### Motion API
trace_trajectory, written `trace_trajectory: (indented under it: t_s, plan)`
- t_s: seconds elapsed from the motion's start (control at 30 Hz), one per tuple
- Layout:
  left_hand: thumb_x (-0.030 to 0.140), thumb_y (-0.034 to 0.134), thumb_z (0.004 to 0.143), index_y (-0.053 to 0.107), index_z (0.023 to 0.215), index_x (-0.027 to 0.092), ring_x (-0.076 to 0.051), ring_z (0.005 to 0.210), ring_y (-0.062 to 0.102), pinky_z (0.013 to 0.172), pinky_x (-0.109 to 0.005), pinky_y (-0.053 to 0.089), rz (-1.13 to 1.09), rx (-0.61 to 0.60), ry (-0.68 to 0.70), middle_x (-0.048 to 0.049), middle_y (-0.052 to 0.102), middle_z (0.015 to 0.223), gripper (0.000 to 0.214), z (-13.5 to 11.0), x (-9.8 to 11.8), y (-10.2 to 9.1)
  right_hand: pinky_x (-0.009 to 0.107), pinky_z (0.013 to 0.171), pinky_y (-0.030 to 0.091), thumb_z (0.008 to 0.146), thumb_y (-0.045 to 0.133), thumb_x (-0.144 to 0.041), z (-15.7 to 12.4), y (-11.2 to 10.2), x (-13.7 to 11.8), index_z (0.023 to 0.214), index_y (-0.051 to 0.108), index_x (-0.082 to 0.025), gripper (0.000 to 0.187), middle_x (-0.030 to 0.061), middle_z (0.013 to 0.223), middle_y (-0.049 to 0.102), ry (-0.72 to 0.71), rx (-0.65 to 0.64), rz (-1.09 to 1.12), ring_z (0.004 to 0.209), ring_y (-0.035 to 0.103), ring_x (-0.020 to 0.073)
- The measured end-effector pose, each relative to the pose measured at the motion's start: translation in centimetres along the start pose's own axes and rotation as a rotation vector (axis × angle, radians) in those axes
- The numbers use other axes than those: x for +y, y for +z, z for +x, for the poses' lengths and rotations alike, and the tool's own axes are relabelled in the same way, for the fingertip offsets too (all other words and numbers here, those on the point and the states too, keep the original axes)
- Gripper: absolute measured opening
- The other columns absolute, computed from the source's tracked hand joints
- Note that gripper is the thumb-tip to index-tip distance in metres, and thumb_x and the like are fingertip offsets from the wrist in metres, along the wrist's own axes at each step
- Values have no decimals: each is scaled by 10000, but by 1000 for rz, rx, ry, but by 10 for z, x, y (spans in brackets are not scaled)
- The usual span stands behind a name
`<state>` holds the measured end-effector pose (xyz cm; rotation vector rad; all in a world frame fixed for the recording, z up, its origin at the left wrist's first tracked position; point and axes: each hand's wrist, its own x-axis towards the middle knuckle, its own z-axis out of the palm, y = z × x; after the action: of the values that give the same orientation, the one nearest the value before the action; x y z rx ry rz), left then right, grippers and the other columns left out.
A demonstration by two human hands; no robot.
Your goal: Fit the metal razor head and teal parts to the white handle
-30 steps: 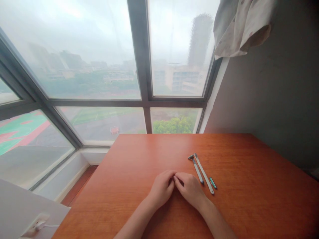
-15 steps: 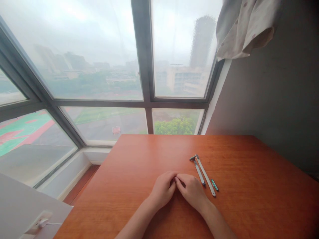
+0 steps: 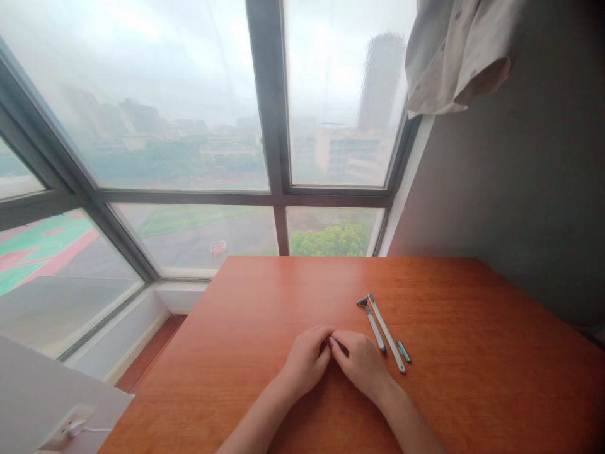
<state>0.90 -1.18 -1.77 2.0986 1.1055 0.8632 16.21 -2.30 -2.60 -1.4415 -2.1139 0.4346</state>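
My left hand (image 3: 308,360) and my right hand (image 3: 360,360) rest on the brown wooden table (image 3: 265,296), fingers curled in and fingertips meeting between them. Nothing shows in either hand, though the undersides of the fingers are hidden. Just right of my right hand lies a razor (image 3: 375,328) with a grey handle, its head at the far end. Beside it, a long light-grey toothbrush (image 3: 387,337) lies at nearly the same slant. A small green-and-black piece (image 3: 403,351), perhaps a razor cartridge, sits to the right of the toothbrush's near end.
Large windows with grey frames (image 3: 278,199) stand beyond the table's far edge. A pale cloth garment (image 3: 458,63) hangs at the upper right, in front of a dark grey wall (image 3: 520,183). At lower left, a white plug (image 3: 74,429) with a cord sits in a wall socket.
The whole view has shifted very slightly. My hands keep the same pose, and the razor, toothbrush and small green piece lie where they were on the table.
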Motion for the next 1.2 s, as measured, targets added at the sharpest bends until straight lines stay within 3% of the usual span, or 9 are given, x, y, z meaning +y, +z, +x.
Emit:
trace_trajectory:
  t_s: [0.8, 1.2]
  plan:
    - [67, 448, 766, 635, 924, 184, -196, 836, 600, 771, -279, 461, -12, -2, 1, -63, 675, 912, 271, 0, 1, 1, 244, 608, 333, 923, 414, -231, -1, -2, -1, 729, 609, -208, 275, 29, 757, 687, 0, -11, -2, 690, 606, 165]
    - [43, 451, 755, 655, 1009, 193, -200, 868, 600, 804, -287, 456, -40, -15, -1, -65, 679, 954, 358, 1, 2, 0, 239, 604, 321, 924, 405, -226, -1, -3, -2, 722, 586, -203, 272, 32, 753, 681, -1, -18, -12, 684, 602, 163]
